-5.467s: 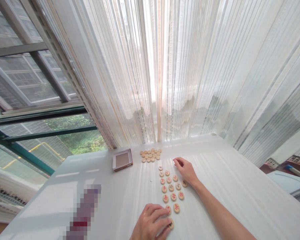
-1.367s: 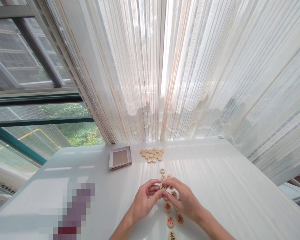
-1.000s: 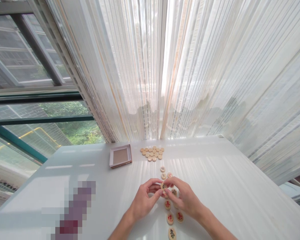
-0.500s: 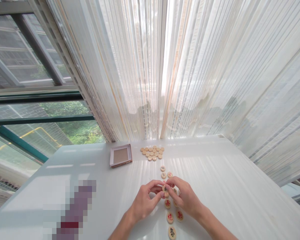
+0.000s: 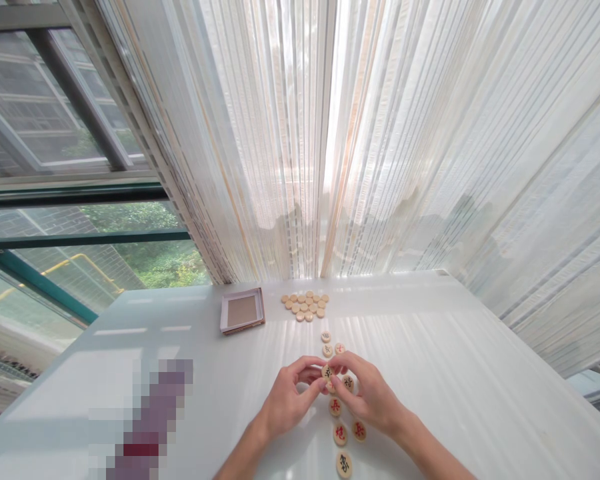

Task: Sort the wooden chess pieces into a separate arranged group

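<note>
My left hand (image 5: 291, 395) and my right hand (image 5: 367, 392) meet over a column of round wooden Chinese chess pieces. Between their fingertips is a piece with a black character (image 5: 329, 373), gripped from both sides. Just below it, a piece with a red mark (image 5: 331, 386) is partly covered by the thumbs. Beside the right hand's fingers lies another black-marked piece (image 5: 349, 382). Nearer to me are a red-marked soldier piece (image 5: 335, 407), a red cannon piece (image 5: 340, 433), a second red soldier (image 5: 359, 431) and a black-marked piece (image 5: 345, 464). Beyond the hands lie black-marked pieces (image 5: 327, 350) and a red one (image 5: 340, 349).
A cluster of face-down pieces (image 5: 303, 307) sits toward the back of the white table (image 5: 455, 393). Left of it stands an open shallow box (image 5: 223, 311). Pleated curtains (image 5: 380, 167) hang behind the table. A purple pixelated patch (image 5: 153, 413) covers the left side.
The black-marked piece between my fingertips has moved slightly up and away from me, tilting a little. More of the black-marked piece beside my right hand shows now.
</note>
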Demonstrator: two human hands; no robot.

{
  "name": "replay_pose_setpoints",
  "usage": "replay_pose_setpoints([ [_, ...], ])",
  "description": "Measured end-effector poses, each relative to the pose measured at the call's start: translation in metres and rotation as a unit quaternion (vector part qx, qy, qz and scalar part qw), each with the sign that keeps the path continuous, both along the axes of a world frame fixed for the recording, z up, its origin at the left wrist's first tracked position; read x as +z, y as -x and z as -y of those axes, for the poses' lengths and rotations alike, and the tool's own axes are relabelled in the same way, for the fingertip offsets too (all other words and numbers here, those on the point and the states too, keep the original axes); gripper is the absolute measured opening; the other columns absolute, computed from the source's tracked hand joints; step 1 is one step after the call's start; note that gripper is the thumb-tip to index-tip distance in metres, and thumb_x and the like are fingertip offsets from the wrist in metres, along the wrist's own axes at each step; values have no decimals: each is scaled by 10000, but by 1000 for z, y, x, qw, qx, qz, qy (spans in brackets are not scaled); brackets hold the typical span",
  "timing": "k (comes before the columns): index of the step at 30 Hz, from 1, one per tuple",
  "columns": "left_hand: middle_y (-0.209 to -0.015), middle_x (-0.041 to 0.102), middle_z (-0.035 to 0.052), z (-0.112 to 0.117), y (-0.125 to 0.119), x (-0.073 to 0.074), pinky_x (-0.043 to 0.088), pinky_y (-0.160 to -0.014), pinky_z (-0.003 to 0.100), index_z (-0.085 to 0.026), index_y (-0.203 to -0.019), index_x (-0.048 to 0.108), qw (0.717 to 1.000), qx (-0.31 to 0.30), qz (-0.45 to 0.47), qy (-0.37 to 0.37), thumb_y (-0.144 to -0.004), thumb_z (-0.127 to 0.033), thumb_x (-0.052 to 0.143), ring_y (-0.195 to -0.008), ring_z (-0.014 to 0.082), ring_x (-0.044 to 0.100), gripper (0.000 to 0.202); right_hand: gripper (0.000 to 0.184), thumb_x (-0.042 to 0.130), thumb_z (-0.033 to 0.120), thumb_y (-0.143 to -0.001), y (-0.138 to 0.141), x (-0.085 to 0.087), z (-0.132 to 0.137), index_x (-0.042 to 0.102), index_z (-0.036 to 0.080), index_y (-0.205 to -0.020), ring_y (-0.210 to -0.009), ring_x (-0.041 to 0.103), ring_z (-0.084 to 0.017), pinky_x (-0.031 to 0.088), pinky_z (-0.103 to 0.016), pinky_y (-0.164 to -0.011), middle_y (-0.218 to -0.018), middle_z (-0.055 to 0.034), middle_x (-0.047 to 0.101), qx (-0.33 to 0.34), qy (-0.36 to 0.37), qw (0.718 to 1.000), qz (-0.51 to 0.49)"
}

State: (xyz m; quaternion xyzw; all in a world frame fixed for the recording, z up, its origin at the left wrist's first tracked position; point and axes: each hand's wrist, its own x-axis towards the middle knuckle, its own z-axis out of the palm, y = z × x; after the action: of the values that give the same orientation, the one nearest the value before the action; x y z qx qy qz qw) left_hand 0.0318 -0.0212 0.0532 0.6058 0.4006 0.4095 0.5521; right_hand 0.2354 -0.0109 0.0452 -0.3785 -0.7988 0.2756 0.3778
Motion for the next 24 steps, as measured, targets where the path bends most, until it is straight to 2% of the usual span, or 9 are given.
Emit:
replay_pose_setpoints([
  [6,-1013,782,116,1,-3,-5,590,-825,348,-181,-1140,674,1000,0,-20,-23,-901,-400,674,-857,248,751,325,66,576,266,-949,0,-3,-2,615,223,-981,-780,647,-173,541,-291,-730,-849,-23,682,-16,-2,1000,-2],
  [10,-964,791,98,3,-4,-4,594,-829,350,-195,-1127,683,999,-2,-27,-33,-897,-375,675,-863,251,751,292,110,569,302,-966,0,-4,-2,614,220,-909,-754,654,-175,537,-276,-694,-820,-25,694,-21,-6,1000,-8],
  [16,-963,792,106,3,-4,-2,591,-844,363,-185,-1138,691,999,-4,-28,-36,-898,-341,676,-898,264,750,287,165,506,320,-1003,0,-4,-2,619,213,-948,-742,640,-176,537,-280,-691,-820,-34,676,-29,-1,1000,6],
  [24,-975,781,121,1,-2,-4,592,-841,367,-176,-1132,679,1000,8,-4,1,-878,-377,703,-883,265,748,325,102,478,250,-986,-1,-2,0,576,223,-992,-787,644,-177,553,-302,-757,-872,-35,676,-10,-2,1000,-16],
])
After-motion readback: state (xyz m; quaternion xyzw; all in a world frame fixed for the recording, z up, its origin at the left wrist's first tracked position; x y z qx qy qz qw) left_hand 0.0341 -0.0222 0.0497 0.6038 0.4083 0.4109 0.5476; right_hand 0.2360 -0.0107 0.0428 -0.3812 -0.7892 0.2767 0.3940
